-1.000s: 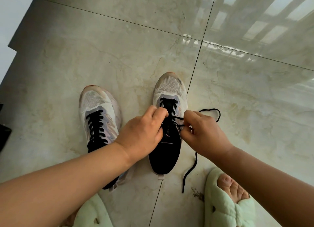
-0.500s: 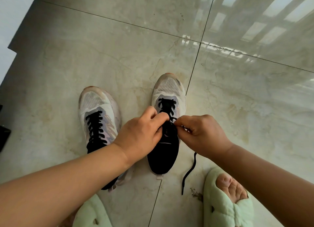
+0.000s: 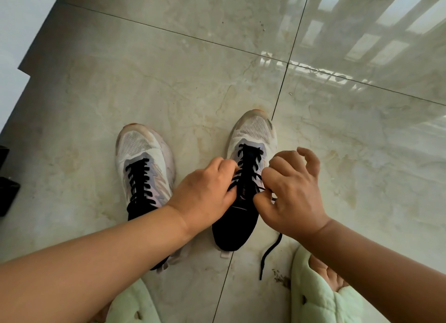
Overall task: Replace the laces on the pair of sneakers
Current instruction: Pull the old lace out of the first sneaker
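Both hands sit mid-frame over the right sneaker (image 3: 251, 139): left hand (image 3: 205, 192) pinching its black lace (image 3: 270, 250), right hand (image 3: 293, 192) pinching a strand, outer fingers raised. Left sneaker (image 3: 142, 158), lower left, looks laced. The trailing end could slip back through an eyelet. Bare floor (image 3: 362, 153) lies open rightward; slipper (image 3: 321, 296) crowds lower right.

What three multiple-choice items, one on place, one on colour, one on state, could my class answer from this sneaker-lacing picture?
1. Which sneaker are both hands working on?
A. left sneaker
B. right sneaker
C. neither

2. What colour are the laces?
A. white
B. red
C. black

3. The loose lace end is:
A. trailing on the floor
B. tied in a bow
C. tucked inside

Key: 1 B, the left hand and right hand meet over the right sneaker; 2 C, black on both, see the left sneaker; 3 A, the loose lace end lies by the green slipper.
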The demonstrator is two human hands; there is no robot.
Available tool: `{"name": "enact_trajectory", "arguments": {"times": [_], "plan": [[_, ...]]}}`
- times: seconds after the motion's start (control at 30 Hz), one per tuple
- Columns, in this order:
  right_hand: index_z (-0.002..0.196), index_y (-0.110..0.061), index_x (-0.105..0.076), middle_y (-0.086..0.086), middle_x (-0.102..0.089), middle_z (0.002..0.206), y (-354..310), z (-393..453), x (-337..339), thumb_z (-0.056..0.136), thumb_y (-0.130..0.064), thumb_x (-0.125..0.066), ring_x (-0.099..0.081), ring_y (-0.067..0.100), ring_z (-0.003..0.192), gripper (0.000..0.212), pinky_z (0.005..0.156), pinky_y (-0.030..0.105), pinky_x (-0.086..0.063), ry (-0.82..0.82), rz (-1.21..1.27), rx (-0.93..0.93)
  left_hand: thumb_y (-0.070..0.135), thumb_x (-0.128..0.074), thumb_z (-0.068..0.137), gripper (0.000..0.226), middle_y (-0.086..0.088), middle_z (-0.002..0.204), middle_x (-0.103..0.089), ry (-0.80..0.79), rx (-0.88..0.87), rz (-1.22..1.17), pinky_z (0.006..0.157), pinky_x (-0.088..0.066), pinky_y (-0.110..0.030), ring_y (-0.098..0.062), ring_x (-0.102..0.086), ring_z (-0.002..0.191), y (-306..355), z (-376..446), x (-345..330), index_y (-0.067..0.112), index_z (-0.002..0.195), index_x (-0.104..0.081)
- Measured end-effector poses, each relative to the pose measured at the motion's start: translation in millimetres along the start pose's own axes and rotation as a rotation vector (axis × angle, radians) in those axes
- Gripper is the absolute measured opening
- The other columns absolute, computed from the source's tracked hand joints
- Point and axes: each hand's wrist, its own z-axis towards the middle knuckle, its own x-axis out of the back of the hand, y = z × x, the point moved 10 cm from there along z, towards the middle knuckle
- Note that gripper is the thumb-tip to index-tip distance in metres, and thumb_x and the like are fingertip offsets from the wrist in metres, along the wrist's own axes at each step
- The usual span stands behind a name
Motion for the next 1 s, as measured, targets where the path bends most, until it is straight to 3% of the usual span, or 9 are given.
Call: {"name": "enact_trajectory", "arguments": {"times": [0.13,0.23,0.3,0.37,0.47,0.53,0.63,0.8,1.0], "plan": [[0.055,-0.015,-0.038,0.001,-0.039,0.059,-1,-2,2,0.063,-0.019,-0.044,-0.051,0.027,0.065,0.011,0.095,0.048,-0.036,-0.002,-0.020,0.027,0.027,-0.052,0.091,0.027,-0.004,0.110,-0.054,-0.027,0.027,0.003,0.074,-0.049,-0.040,-0.027,-0.061,0.087,0,0,-4,0.014,0.114,-0.050],[0.058,-0.016,-0.035,-0.001,-0.033,0.062,8,1,7,0.066,-0.016,-0.043,-0.035,0.020,0.057,0.011,0.086,0.046,-0.046,0.001,0.067,-0.012,0.024,-0.051,0.090,0.024,-0.004,0.109,-0.055,-0.007,0.059,-0.013,0.074,-0.049,-0.041,-0.027,-0.061,0.086,-8,0,1,0.012,0.111,-0.051],[0.058,-0.010,-0.046,0.000,-0.040,0.064,23,3,3,0.072,-0.015,-0.046,-0.039,0.021,0.059,0.015,0.083,0.046,-0.046,-0.056,0.067,-0.109,0.023,-0.052,0.089,0.023,-0.005,0.107,-0.055,0.018,0.077,-0.022,0.074,-0.049,-0.042,-0.028,-0.061,0.085,-14,-2,5,0.011,0.108,-0.052],[0.075,-0.006,-0.066,0.006,-0.056,0.078,37,2,-8,0.080,-0.015,-0.056,-0.054,0.029,0.076,0.015,0.092,0.049,-0.040,-0.144,-0.047,-0.216,0.022,-0.055,0.088,0.019,-0.005,0.102,-0.056,0.054,0.087,-0.035,0.072,-0.049,-0.043,-0.029,-0.060,0.082,-18,-3,10,0.009,0.102,-0.054],[0.100,-0.006,-0.068,0.008,-0.060,0.095,29,4,-14,0.084,-0.022,-0.061,-0.055,0.030,0.091,0.023,0.088,0.043,-0.040,-0.191,0.009,-0.238,0.021,-0.060,0.086,0.014,-0.004,0.092,-0.057,0.121,0.115,-0.076,0.068,-0.050,-0.043,-0.027,-0.059,0.076,-24,-7,17,0.008,0.092,-0.056],[0.100,-0.010,-0.067,0.003,-0.061,0.088,10,7,-18,0.086,-0.037,-0.054,-0.058,0.022,0.078,0.033,0.070,0.034,-0.046,-0.237,0.162,-0.192,0.028,-0.061,0.085,0.019,-0.002,0.089,-0.059,0.165,0.119,-0.112,0.066,-0.051,-0.041,-0.023,-0.059,0.074,-25,-9,21,0.010,0.089,-0.059],[0.098,-0.016,-0.059,-0.005,-0.058,0.075,-8,2,-37,0.084,-0.053,-0.046,-0.057,0.018,0.066,0.041,0.054,0.028,-0.042,-0.421,0.187,-0.149,0.050,-0.049,0.085,0.040,0.003,0.083,-0.060,0.203,0.094,-0.132,0.059,-0.049,-0.033,-0.017,-0.058,0.067,-23,-12,28,0.013,0.089,-0.065],[0.096,-0.012,-0.047,-0.008,-0.048,0.060,-6,-7,-49,0.088,-0.038,-0.051,-0.052,0.021,0.055,0.027,0.050,0.030,-0.034,-0.413,0.189,-0.166,0.036,-0.060,0.084,0.016,0.010,0.075,-0.059,0.243,0.174,-0.069,0.056,-0.047,-0.028,-0.013,-0.057,0.063,-27,-11,32,0.022,0.078,-0.066],[0.083,-0.009,-0.046,-0.015,-0.029,0.048,-9,1,-35,0.080,-0.022,-0.067,-0.027,0.013,0.037,0.025,0.039,0.020,-0.020,-0.305,0.256,-0.198,0.025,-0.065,0.079,0.014,0.009,0.067,-0.060,0.107,0.326,-0.314,0.062,-0.044,-0.024,-0.007,-0.055,0.062,-45,11,13,0.019,0.067,-0.067]]}}
